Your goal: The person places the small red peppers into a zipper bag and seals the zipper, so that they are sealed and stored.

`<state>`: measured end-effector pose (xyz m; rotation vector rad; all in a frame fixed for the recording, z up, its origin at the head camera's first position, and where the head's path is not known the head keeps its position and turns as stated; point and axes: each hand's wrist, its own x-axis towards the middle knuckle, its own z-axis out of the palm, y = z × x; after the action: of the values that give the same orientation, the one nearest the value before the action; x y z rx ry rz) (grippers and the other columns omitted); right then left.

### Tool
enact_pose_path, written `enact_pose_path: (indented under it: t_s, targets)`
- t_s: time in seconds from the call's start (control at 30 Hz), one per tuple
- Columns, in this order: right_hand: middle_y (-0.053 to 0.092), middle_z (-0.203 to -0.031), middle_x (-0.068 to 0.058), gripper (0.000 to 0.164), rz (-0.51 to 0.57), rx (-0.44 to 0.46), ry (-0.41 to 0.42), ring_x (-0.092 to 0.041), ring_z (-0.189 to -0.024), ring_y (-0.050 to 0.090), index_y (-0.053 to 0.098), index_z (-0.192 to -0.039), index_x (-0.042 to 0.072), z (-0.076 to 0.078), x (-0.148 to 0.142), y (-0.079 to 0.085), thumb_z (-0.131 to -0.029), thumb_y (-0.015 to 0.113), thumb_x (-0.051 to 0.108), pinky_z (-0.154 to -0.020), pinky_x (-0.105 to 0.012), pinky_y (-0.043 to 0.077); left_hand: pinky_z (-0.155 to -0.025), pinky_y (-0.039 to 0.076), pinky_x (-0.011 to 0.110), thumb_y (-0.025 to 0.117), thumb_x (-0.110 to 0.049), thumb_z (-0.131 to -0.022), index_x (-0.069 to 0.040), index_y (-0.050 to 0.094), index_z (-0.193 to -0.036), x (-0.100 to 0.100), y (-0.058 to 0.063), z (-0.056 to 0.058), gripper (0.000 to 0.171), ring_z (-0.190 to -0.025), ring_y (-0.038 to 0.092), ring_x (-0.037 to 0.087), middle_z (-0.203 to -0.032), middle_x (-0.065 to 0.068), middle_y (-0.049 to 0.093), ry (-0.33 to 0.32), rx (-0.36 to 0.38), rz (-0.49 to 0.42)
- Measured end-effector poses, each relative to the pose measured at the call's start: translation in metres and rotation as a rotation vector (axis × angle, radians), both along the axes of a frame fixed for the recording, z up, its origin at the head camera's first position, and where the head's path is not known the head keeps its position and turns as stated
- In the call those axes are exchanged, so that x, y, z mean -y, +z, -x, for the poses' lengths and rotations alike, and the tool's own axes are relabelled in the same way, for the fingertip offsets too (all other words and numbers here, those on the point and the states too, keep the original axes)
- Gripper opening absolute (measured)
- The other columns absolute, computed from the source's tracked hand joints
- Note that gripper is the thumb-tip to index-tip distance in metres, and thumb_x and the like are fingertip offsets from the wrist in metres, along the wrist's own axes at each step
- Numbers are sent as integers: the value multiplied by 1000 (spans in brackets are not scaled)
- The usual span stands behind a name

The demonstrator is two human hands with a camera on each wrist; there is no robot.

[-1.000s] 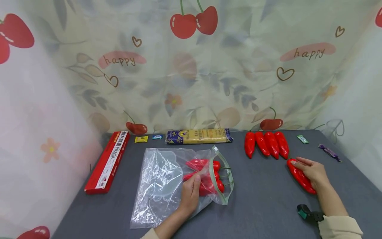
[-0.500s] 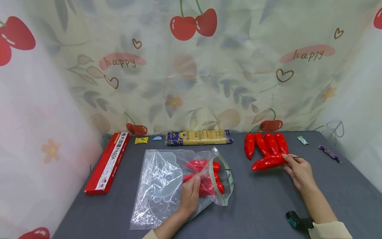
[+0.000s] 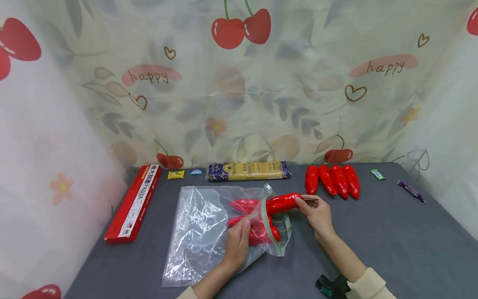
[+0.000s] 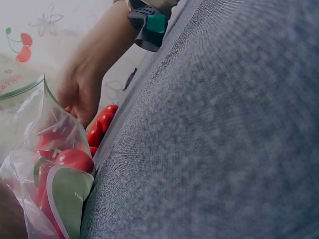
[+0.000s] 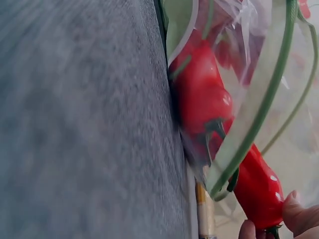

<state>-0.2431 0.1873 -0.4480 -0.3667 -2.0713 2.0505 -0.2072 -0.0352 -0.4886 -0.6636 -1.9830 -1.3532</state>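
Observation:
My right hand (image 3: pixel 316 214) pinches a red chili pepper (image 3: pixel 283 203) near its stem end, with the tip inside the mouth of a clear zip bag (image 3: pixel 198 249). In the right wrist view that pepper (image 5: pixel 260 189) crosses the bag's green zip edge (image 5: pixel 264 117), thumb and fingers at its stem end. Several red peppers (image 3: pixel 257 234) lie inside the bag, stems toward the opening. My left hand (image 3: pixel 239 243) grips the bag near its mouth, thumb on top, and holds it partly raised; its fingers below are hidden. The bag's mouth (image 4: pixel 42 89) gapes in the left wrist view.
Several more red peppers (image 3: pixel 337 182) lie in a row at the back right. A pasta pack (image 3: pixel 248 171) lies at the back, a red pasta box (image 3: pixel 132 205) at left. Small candies stand about: yellow (image 3: pixel 176 174), blue (image 3: pixel 196 172), green (image 3: pixel 377 174), purple (image 3: pixel 411 192).
My right hand has picked up the separate pepper at the right, turned it, and carried it left into the bag's mouth. The left hand and bag have stayed in place.

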Motion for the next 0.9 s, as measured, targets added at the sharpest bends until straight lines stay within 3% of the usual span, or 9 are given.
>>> enact_pose_path:
  t_s: [0.13, 0.33, 0.5, 0.67, 0.77, 0.9]
  targets:
    - [63, -81, 11, 43, -16, -3, 39, 3, -73, 61, 55, -115, -7, 2, 11, -1, -82, 69, 16, -71, -15, 53, -94, 44, 17, 49, 6, -87, 0, 62, -115, 1, 1, 1, 31, -104, 63, 19, -109, 13, 67, -27, -40, 0]
    - [65, -84, 9, 34, -15, 7, 93, 0, -74, 60, 61, -112, -5, 6, 30, -3, -84, 66, 13, -71, -15, 51, -97, 42, 17, 47, 6, -89, -1, 59, -119, 0, 1, 2, 34, -109, 61, 16, -113, 13, 66, -80, -57, -14]
    - [68, -83, 4, 32, -95, 45, 163, -4, -72, 59, 67, -105, -1, 10, 45, -7, -81, 70, 21, -68, -19, 51, -97, 43, 18, 46, 6, -89, -2, 59, -121, 0, 1, 3, 35, -109, 61, 17, -114, 12, 65, -97, -26, -28]
    - [70, -86, 3, 32, -133, 4, 181, -3, -73, 59, 68, -103, -1, 14, 38, -5, -80, 70, 21, -68, -18, 50, -96, 44, 18, 47, 4, -90, -4, 60, -119, -1, 1, 1, 33, -109, 61, 15, -114, 11, 66, -80, 6, -32]
    - [69, -85, 12, 36, -62, -39, 142, 1, -77, 61, 62, -111, -5, 22, 21, -1, -83, 67, 18, -72, -15, 51, -96, 43, 19, 46, 5, -89, -2, 59, -119, -2, 3, 1, 33, -109, 60, 17, -114, 12, 65, -73, -11, -44]
    - [67, -81, 18, 44, 111, -59, 41, 4, -80, 63, 50, -124, -8, 43, -9, 2, -86, 62, 9, -75, -13, 52, -93, 46, 19, 46, 6, -89, -2, 60, -117, 0, 3, 0, 33, -105, 63, 17, -112, 12, 66, -62, -10, -52]
